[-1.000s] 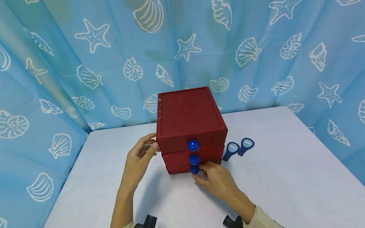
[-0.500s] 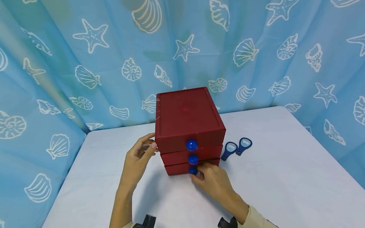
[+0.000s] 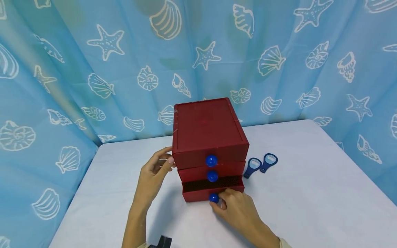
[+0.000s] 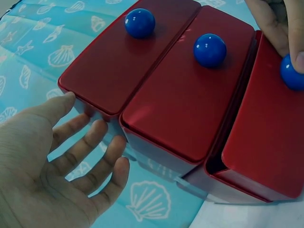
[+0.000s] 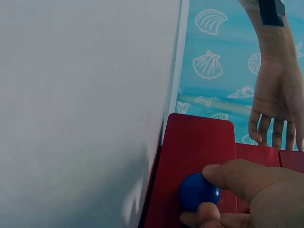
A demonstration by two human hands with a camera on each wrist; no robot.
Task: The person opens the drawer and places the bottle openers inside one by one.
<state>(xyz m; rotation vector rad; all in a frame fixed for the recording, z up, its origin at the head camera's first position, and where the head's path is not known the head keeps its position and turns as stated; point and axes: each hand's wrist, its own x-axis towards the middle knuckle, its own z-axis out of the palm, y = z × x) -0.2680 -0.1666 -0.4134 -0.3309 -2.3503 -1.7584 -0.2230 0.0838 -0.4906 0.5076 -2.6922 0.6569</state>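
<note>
A dark red box of three stacked drawers (image 3: 204, 125) stands on the table, each front bearing a round blue knob. The bottom drawer (image 3: 198, 196) is pulled partway out, and its dark inside shows. My right hand (image 3: 237, 208) pinches the bottom knob (image 5: 197, 192) between thumb and fingers. At the box's left side, my left hand (image 3: 153, 174) touches the top drawer's edge with its fingertips. In the left wrist view the fingers of that hand (image 4: 71, 156) are spread and relaxed along the side wall.
Two dark blue bottle openers (image 3: 253, 165) (image 3: 269, 162) lie on the white table (image 3: 310, 193) just right of the box. A blue curtain (image 3: 124, 86) with white shells and starfish hangs behind and beside the table.
The right hand has drawn the bottom drawer out toward me by its knob, opening a dark gap behind its front. The left hand stays at the box's side.
</note>
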